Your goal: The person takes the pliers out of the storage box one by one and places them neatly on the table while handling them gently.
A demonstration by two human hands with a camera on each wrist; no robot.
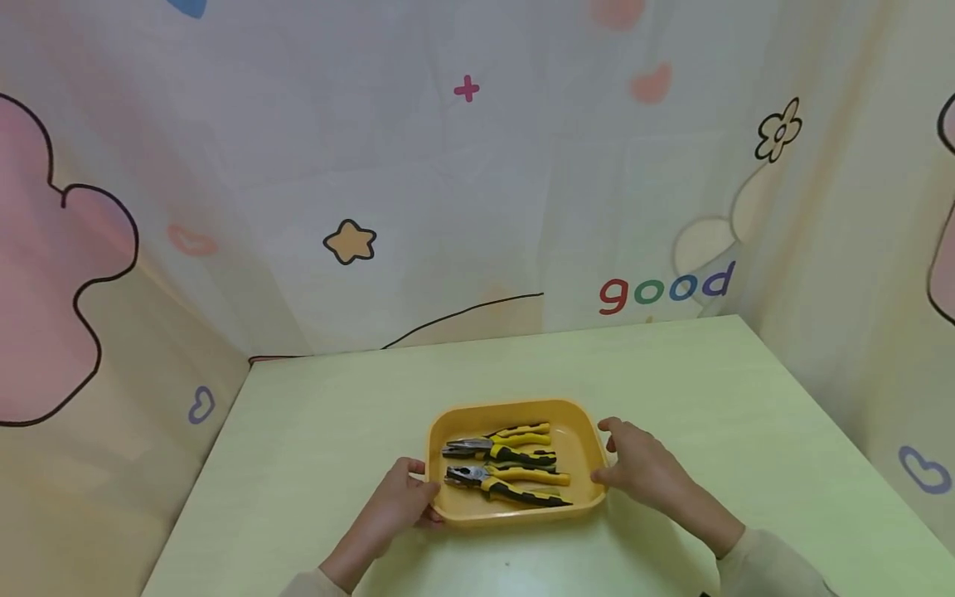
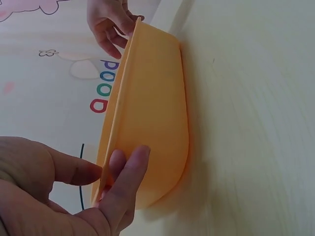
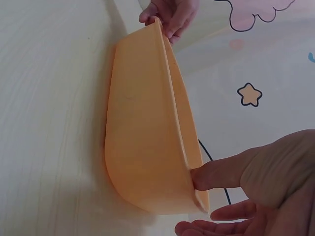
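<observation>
A shallow yellow plastic tray (image 1: 515, 520) sits on the table, several pliers with yellow-and-black handles lying inside it. One pair, with a long nose (image 1: 466, 446), lies toward the back; blunt-nosed pliers (image 1: 472, 474) lie in front, all jaws toward the left. My left hand (image 1: 403, 497) pinches the tray's left rim, thumb over the edge and fingers against the outer wall (image 2: 152, 113). At the right end, my right hand (image 1: 645, 466) touches the rim with its thumb (image 3: 221, 173), the other fingers spread loosely just outside the tray. Both wrist views hide the pliers behind the tray wall.
The pale green table (image 1: 336, 414) extends around the tray. A printed curtain (image 1: 448, 182) with stars, hearts and the word "good" hangs along the back edge and both sides.
</observation>
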